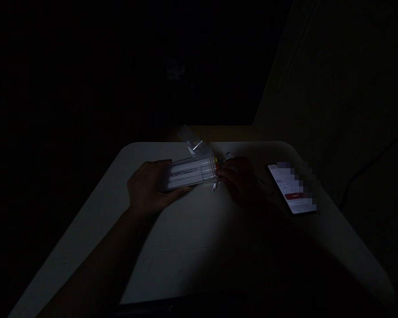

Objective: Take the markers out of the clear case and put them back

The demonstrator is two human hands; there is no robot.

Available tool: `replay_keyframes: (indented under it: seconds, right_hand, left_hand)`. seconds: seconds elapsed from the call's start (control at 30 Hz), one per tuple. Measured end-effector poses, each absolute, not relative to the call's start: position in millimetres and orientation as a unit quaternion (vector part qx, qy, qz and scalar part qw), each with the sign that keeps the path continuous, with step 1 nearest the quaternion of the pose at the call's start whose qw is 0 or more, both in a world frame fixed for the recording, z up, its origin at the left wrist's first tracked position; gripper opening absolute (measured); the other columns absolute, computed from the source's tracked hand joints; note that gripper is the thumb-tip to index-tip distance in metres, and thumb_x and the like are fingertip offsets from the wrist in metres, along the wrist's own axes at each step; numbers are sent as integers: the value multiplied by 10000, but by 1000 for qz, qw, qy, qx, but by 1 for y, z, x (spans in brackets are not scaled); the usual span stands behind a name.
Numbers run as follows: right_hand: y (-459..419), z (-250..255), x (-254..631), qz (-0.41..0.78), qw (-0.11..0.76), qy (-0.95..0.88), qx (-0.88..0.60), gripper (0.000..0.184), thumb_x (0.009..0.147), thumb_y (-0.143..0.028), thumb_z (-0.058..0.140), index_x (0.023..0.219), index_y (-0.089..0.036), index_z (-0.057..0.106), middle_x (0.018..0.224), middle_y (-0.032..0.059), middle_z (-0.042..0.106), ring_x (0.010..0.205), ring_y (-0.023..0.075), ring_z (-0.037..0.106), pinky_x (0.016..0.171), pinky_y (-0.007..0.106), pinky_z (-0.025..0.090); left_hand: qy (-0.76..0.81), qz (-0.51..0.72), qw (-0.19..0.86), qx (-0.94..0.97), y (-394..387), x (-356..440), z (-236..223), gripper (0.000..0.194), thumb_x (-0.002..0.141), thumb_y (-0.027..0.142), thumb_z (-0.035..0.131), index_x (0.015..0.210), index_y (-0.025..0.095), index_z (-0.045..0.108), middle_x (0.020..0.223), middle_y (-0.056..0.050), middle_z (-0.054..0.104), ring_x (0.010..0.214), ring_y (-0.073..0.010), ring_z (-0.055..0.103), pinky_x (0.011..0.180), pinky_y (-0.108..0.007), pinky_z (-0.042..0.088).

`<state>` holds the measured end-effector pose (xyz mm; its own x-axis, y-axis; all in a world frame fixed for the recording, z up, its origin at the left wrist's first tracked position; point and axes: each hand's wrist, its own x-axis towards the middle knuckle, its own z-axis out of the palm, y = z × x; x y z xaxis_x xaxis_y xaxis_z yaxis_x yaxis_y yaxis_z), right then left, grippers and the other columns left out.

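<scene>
My left hand point(149, 183) is wrapped round a clear plastic case of markers point(189, 173), thumb along the near side. White-barrelled markers lie side by side in it, pointing right, and yellow and red ends show at its right end. A transparent flap point(195, 142) stands up from the far side of the case. At the right end, the fingers of my right hand point(237, 174) are closed in a pinch at the red end of a marker point(218, 167). Deep shadow hides most of that hand. Just beyond it, a small white-and-dark item point(230, 155) lies on the table.
A lit phone point(290, 190) lies on the right side of the white table point(185, 247). Along the near edge is a dark object point(172, 304) I cannot make out. A cable point(368, 168) runs by the wall on the right. The room is very dark.
</scene>
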<state>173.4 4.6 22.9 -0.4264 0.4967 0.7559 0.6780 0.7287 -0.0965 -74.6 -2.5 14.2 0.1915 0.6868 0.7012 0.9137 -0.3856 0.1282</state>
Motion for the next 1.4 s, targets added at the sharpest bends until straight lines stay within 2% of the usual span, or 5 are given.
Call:
replay_keyframes:
  seconds: [0.23, 0.77, 0.97, 1.2, 1.4]
  right_hand:
    - [3, 22, 173, -57, 370, -845, -381, 232, 880, -272, 433, 1006, -200, 614, 1021, 36, 629, 989, 154, 510, 901, 312, 347]
    - [6, 24, 172, -111, 295, -859, -402, 231, 860, -184, 431, 1041, -231, 565, 984, 36, 596, 876, 176, 478, 800, 321, 317]
    - [9, 26, 171, -117, 254, -860, -427, 252, 855, -190, 452, 1071, -258, 561, 966, 30, 603, 875, 182, 478, 782, 331, 293]
    - [5, 33, 176, -157, 322, -844, -399, 199, 852, -193, 465, 1006, -201, 591, 902, 43, 616, 847, 174, 492, 769, 318, 327]
    - [-2, 41, 186, -180, 411, -813, -372, 156, 846, -185, 474, 934, -155, 599, 972, 79, 621, 953, 163, 514, 846, 304, 372]
  left_hand:
    - [-527, -356, 150, -757, -4, -75, 14, 657, 621, 625, 617, 1133, 233, 492, 1060, -71, 610, 946, -276, 583, 823, -401, 472]
    - [-501, -376, 149, -765, -2, -75, 15, 669, 609, 581, 664, 1122, 178, 515, 1042, -100, 620, 934, -277, 584, 809, -405, 482]
    - [-497, -383, 144, -765, -2, -75, 14, 658, 610, 580, 669, 1138, 230, 493, 1048, -80, 616, 941, -267, 583, 813, -407, 479]
    - [-505, -380, 138, -763, -2, -76, 16, 639, 609, 582, 665, 1115, 224, 508, 1053, -84, 614, 953, -283, 585, 813, -417, 480]
    - [-511, -387, 132, -756, -3, -75, 16, 633, 613, 567, 674, 1125, 243, 492, 1045, -85, 617, 942, -274, 590, 803, -421, 486]
